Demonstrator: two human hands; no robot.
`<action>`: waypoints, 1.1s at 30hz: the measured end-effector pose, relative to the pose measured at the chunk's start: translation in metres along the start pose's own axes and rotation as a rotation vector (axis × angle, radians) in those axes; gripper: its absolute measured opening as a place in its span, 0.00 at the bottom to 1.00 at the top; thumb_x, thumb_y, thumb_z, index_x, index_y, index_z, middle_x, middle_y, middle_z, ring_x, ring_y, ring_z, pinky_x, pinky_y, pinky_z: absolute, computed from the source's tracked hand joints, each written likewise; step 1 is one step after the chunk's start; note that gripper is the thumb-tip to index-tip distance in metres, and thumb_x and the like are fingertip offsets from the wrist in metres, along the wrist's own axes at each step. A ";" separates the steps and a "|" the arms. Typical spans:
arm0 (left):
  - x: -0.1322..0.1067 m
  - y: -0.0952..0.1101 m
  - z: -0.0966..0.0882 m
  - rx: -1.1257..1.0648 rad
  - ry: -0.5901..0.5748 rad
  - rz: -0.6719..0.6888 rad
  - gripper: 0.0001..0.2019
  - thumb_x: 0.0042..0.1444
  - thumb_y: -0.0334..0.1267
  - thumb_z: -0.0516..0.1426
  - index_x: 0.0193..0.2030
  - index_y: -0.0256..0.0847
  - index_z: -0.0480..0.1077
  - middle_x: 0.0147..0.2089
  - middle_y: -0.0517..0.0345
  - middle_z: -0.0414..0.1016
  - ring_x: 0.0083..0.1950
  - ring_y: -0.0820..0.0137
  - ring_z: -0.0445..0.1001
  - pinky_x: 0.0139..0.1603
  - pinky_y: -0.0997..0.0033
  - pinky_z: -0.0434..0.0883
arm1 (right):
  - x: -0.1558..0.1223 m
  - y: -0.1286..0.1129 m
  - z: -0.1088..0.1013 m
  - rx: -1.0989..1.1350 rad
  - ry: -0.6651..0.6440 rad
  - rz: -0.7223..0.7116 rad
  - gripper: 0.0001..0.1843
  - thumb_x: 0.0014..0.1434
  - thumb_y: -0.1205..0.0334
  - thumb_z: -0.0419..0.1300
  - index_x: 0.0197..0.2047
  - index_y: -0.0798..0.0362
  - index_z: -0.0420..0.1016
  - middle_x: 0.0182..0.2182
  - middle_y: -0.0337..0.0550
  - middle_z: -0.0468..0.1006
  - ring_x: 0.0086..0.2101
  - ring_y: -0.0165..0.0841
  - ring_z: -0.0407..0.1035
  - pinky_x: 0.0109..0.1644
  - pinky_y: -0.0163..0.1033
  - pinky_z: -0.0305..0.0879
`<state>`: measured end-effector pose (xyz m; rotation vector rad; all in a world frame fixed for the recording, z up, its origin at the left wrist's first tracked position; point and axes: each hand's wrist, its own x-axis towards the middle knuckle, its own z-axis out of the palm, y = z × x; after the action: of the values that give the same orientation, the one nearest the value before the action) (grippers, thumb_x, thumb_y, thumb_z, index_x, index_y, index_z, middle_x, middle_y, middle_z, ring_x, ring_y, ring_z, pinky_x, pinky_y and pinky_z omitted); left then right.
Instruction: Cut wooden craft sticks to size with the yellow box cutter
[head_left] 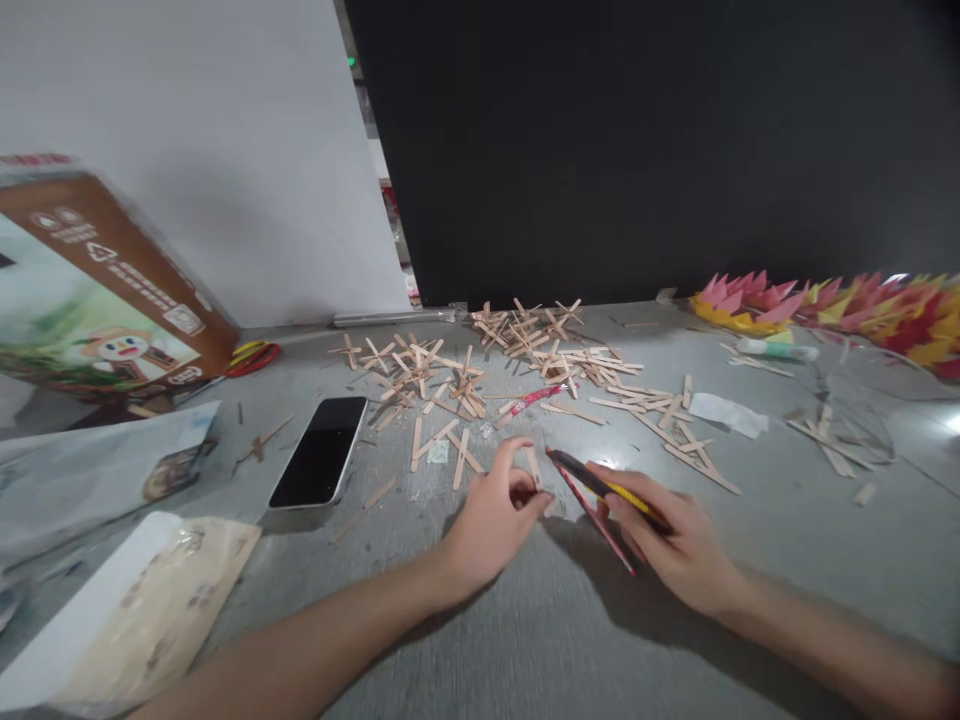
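Observation:
My left hand (pixel 496 512) rests on the grey table (pixel 525 620) with thumb and fingers pinched around a short wooden craft stick (pixel 533 466). My right hand (pixel 675 540) grips a black and yellow tool, seemingly a utility knife (pixel 600 483), whose tip points at that stick. A thin red strip (pixel 600 520) lies under the knife and my right fingers. Several loose craft sticks (pixel 442 440) lie just beyond my left hand.
Piles of glued stick crosses (pixel 525 335) spread across the table's far middle. A black phone (pixel 319 451) lies left of my hands, a cardboard box (pixel 97 290) and plastic bags (pixel 90 470) further left. Pink and yellow paper flowers (pixel 825 305) line the far right, a dark wall behind.

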<state>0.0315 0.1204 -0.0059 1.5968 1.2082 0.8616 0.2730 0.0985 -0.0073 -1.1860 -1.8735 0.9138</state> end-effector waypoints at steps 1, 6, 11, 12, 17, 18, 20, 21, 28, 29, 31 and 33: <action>0.002 0.000 -0.001 -0.005 0.043 0.003 0.25 0.64 0.37 0.60 0.66 0.48 0.59 0.32 0.66 0.78 0.35 0.70 0.77 0.43 0.69 0.70 | -0.001 0.001 0.002 -0.020 -0.017 -0.030 0.19 0.74 0.56 0.53 0.64 0.48 0.72 0.31 0.40 0.79 0.21 0.26 0.66 0.25 0.31 0.65; 0.007 0.003 -0.003 0.000 0.151 0.026 0.23 0.61 0.36 0.62 0.61 0.46 0.63 0.31 0.65 0.78 0.34 0.69 0.79 0.42 0.69 0.72 | 0.003 -0.001 0.008 -0.130 -0.001 -0.148 0.19 0.73 0.61 0.53 0.63 0.50 0.74 0.32 0.42 0.83 0.24 0.28 0.74 0.28 0.30 0.70; 0.007 0.003 -0.002 -0.031 0.149 0.034 0.23 0.60 0.35 0.61 0.62 0.45 0.63 0.30 0.66 0.77 0.33 0.69 0.79 0.40 0.70 0.72 | 0.004 -0.003 0.008 -0.178 0.029 -0.270 0.19 0.71 0.67 0.55 0.63 0.50 0.74 0.39 0.44 0.85 0.33 0.29 0.79 0.39 0.29 0.75; 0.007 0.003 -0.002 -0.032 0.151 0.034 0.24 0.60 0.35 0.60 0.62 0.45 0.63 0.29 0.66 0.77 0.32 0.70 0.78 0.40 0.70 0.72 | 0.004 -0.002 0.008 -0.189 0.025 -0.279 0.19 0.71 0.68 0.55 0.63 0.50 0.74 0.40 0.44 0.85 0.35 0.29 0.80 0.41 0.29 0.75; 0.008 0.005 -0.002 -0.019 0.162 0.040 0.23 0.59 0.35 0.61 0.61 0.44 0.64 0.29 0.66 0.77 0.31 0.70 0.77 0.38 0.71 0.71 | 0.005 -0.002 0.008 -0.223 0.015 -0.258 0.19 0.71 0.67 0.55 0.62 0.52 0.75 0.43 0.47 0.85 0.38 0.30 0.81 0.46 0.30 0.76; 0.008 0.005 -0.002 -0.019 0.161 0.038 0.23 0.59 0.34 0.61 0.61 0.44 0.64 0.29 0.66 0.77 0.31 0.70 0.77 0.39 0.71 0.71 | 0.005 -0.002 0.008 -0.222 0.013 -0.252 0.18 0.71 0.67 0.55 0.62 0.52 0.75 0.43 0.47 0.86 0.38 0.30 0.81 0.46 0.31 0.76; 0.007 0.006 -0.002 -0.018 0.157 0.032 0.23 0.59 0.34 0.60 0.61 0.44 0.64 0.29 0.67 0.77 0.31 0.70 0.77 0.39 0.71 0.71 | 0.005 -0.004 0.008 -0.224 0.014 -0.237 0.18 0.72 0.66 0.54 0.61 0.52 0.75 0.42 0.47 0.86 0.39 0.32 0.82 0.47 0.33 0.77; 0.007 0.006 -0.002 -0.014 0.156 0.028 0.23 0.59 0.34 0.60 0.61 0.44 0.64 0.29 0.67 0.77 0.32 0.70 0.78 0.39 0.72 0.71 | 0.005 -0.004 0.008 -0.229 0.010 -0.228 0.18 0.72 0.65 0.54 0.61 0.52 0.75 0.43 0.47 0.86 0.39 0.32 0.82 0.47 0.33 0.77; 0.007 0.006 -0.002 0.010 0.179 0.015 0.21 0.60 0.34 0.61 0.59 0.43 0.65 0.31 0.65 0.80 0.33 0.70 0.79 0.40 0.71 0.72 | 0.000 0.002 0.011 -0.270 -0.023 -0.204 0.21 0.73 0.64 0.52 0.66 0.48 0.70 0.49 0.48 0.83 0.43 0.32 0.79 0.50 0.35 0.75; 0.007 0.006 -0.002 0.027 0.173 0.013 0.16 0.60 0.34 0.61 0.54 0.43 0.68 0.31 0.64 0.81 0.33 0.70 0.80 0.40 0.71 0.72 | -0.001 0.003 0.011 -0.279 -0.033 -0.203 0.21 0.73 0.65 0.52 0.67 0.47 0.68 0.47 0.47 0.83 0.41 0.31 0.79 0.48 0.35 0.74; 0.007 0.005 -0.003 0.051 0.154 0.016 0.07 0.61 0.35 0.61 0.45 0.43 0.70 0.33 0.62 0.82 0.34 0.69 0.80 0.39 0.72 0.72 | -0.002 0.004 0.011 -0.302 -0.052 -0.202 0.23 0.73 0.65 0.52 0.69 0.45 0.66 0.41 0.44 0.82 0.35 0.30 0.76 0.42 0.33 0.73; 0.007 0.002 -0.002 0.053 0.143 0.023 0.04 0.62 0.34 0.60 0.43 0.43 0.71 0.35 0.61 0.84 0.37 0.69 0.82 0.41 0.71 0.72 | -0.004 0.004 0.012 -0.328 -0.068 -0.219 0.25 0.73 0.66 0.51 0.71 0.45 0.62 0.37 0.42 0.80 0.32 0.29 0.73 0.39 0.33 0.72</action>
<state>0.0320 0.1273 -0.0032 1.6164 1.3252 0.9791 0.2656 0.0941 -0.0174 -1.1161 -2.2177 0.5466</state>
